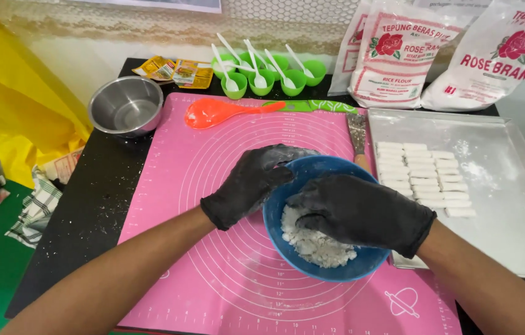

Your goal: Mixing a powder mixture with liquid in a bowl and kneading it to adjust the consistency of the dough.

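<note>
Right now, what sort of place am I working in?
Probably a home kitchen or small baking workspace: a pink silicone pastry mat covers the table, white flour bags lean against the wall, and a metal tray holds small white dough strips.

Both hands in black gloves: left hand [251, 184], right hand [361, 213]. Bowl [287, 242] under them is blue, crumbly dough [312, 243] inside is white. Mat [225, 273] beneath is pink with white circles. Beyond the hands: orange spoon [213, 113], green cups [262, 82]. Table [98, 205] is black.
</note>
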